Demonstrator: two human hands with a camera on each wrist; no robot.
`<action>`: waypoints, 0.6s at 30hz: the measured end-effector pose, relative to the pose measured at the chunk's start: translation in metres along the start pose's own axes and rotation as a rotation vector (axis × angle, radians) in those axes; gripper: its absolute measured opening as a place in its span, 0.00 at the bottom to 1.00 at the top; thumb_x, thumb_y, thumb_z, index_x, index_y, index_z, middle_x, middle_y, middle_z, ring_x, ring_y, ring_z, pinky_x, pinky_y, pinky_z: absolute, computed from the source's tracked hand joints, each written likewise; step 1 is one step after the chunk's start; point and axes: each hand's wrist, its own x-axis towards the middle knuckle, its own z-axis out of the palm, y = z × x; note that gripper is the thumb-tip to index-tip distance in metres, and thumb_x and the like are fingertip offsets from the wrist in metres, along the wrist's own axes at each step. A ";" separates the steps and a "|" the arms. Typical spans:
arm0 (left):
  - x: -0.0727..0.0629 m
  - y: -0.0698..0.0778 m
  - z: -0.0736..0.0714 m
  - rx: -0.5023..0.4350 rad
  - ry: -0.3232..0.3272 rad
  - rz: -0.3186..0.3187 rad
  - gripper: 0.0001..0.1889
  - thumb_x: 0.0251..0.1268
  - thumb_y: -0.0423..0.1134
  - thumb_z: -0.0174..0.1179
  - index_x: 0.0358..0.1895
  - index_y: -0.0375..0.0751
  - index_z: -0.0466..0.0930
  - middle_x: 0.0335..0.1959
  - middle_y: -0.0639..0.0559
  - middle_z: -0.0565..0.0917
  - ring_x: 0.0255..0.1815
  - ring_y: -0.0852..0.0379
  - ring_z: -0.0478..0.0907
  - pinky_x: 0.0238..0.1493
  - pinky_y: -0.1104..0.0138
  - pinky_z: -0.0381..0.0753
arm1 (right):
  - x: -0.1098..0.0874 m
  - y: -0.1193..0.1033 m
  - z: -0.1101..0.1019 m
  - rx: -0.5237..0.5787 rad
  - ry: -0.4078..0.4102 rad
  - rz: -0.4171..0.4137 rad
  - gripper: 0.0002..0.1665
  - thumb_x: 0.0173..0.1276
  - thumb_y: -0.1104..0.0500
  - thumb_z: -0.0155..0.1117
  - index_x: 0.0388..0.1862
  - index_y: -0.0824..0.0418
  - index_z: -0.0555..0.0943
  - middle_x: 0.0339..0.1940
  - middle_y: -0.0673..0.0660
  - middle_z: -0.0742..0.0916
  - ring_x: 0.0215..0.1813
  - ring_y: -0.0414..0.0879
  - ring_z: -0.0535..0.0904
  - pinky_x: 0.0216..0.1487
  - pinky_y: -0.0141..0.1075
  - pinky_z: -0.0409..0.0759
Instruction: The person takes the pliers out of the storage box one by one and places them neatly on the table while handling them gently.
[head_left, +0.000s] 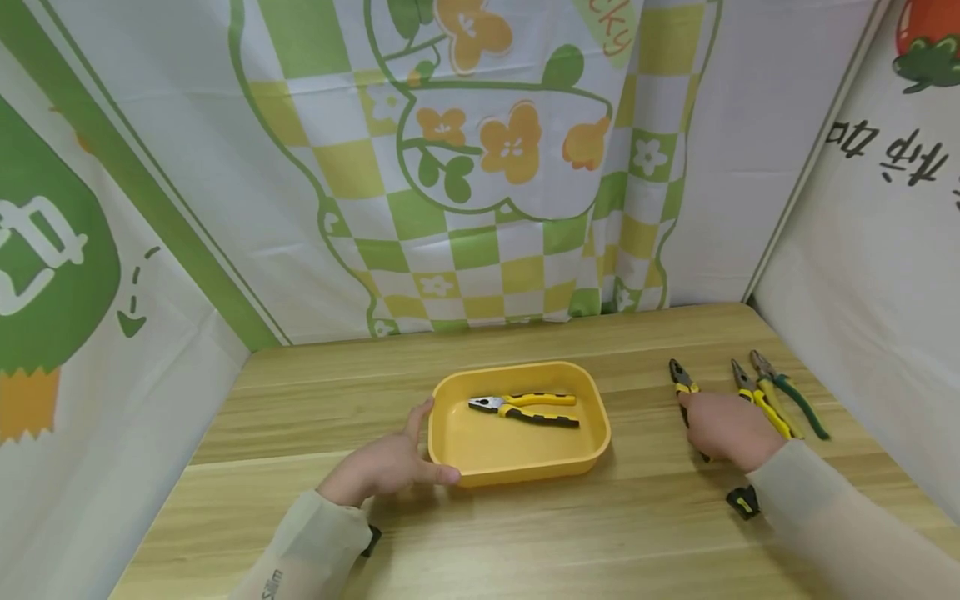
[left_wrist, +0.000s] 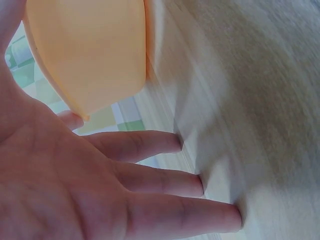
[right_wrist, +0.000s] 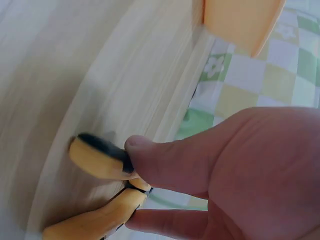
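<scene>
My left hand (head_left: 393, 462) rests against the left end of a yellow plastic tray (head_left: 525, 477), thumb and index finger at its rim. The other fingers (left_wrist: 155, 180) stretch out straight, tips at the tabletop. Inside the tray lie combination pliers (head_left: 536, 408) with yellow-and-black handles, slightly spread. To the right, my right hand (head_left: 731, 429) pinches another pair of pliers (head_left: 681, 377) between thumb and fingers; its dark jaws point away from me. The right wrist view shows its spread yellow-and-black handles (right_wrist: 95, 162) close over the wood. The hand partly covers this pair in the head view.
Beyond my right hand lie yellow-handled pliers (head_left: 761, 400) and green-handled pliers (head_left: 798, 400), side by side. A small black piece with a yellow mark (head_left: 742, 502) shows beside my right wrist. The wooden table (head_left: 525, 542) meets a patterned curtain (head_left: 495, 275) at the back.
</scene>
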 end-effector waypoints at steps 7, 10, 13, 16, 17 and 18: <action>0.000 0.001 -0.001 -0.003 0.007 -0.004 0.72 0.42 0.65 0.76 0.81 0.49 0.30 0.40 0.37 0.86 0.34 0.49 0.80 0.59 0.42 0.70 | -0.001 0.021 0.001 -0.001 0.024 0.020 0.30 0.63 0.70 0.52 0.66 0.78 0.71 0.37 0.66 0.85 0.14 0.41 0.62 0.15 0.33 0.64; 0.000 0.001 -0.001 -0.012 0.004 -0.003 0.72 0.42 0.65 0.76 0.81 0.49 0.29 0.38 0.40 0.86 0.33 0.49 0.80 0.58 0.42 0.70 | -0.004 0.024 -0.001 -0.005 0.019 0.036 0.31 0.62 0.70 0.53 0.66 0.76 0.71 0.33 0.65 0.85 0.15 0.41 0.61 0.15 0.33 0.63; 0.000 0.001 -0.001 -0.016 0.002 -0.009 0.72 0.42 0.65 0.76 0.81 0.50 0.29 0.35 0.43 0.85 0.32 0.49 0.79 0.58 0.43 0.71 | -0.007 0.025 -0.003 0.011 0.009 0.047 0.31 0.64 0.69 0.53 0.68 0.75 0.70 0.22 0.59 0.81 0.14 0.40 0.59 0.16 0.32 0.62; 0.000 0.001 0.000 -0.017 0.002 -0.015 0.72 0.41 0.65 0.76 0.81 0.51 0.28 0.34 0.44 0.85 0.31 0.49 0.79 0.58 0.43 0.71 | -0.009 0.026 -0.003 0.026 0.004 0.042 0.31 0.65 0.68 0.53 0.68 0.75 0.69 0.14 0.54 0.74 0.14 0.39 0.58 0.16 0.31 0.61; 0.000 0.001 0.000 -0.016 0.002 -0.016 0.72 0.41 0.65 0.76 0.81 0.51 0.28 0.34 0.44 0.85 0.31 0.49 0.79 0.57 0.43 0.71 | -0.009 0.026 -0.003 0.026 0.006 0.037 0.31 0.65 0.68 0.53 0.68 0.76 0.69 0.13 0.53 0.73 0.14 0.39 0.58 0.16 0.32 0.61; 0.000 0.001 0.000 -0.016 0.003 -0.017 0.72 0.41 0.65 0.76 0.81 0.51 0.28 0.34 0.44 0.85 0.31 0.49 0.79 0.57 0.43 0.71 | -0.009 0.027 -0.003 0.027 0.006 0.032 0.31 0.66 0.68 0.53 0.68 0.76 0.69 0.13 0.52 0.73 0.14 0.38 0.59 0.16 0.32 0.62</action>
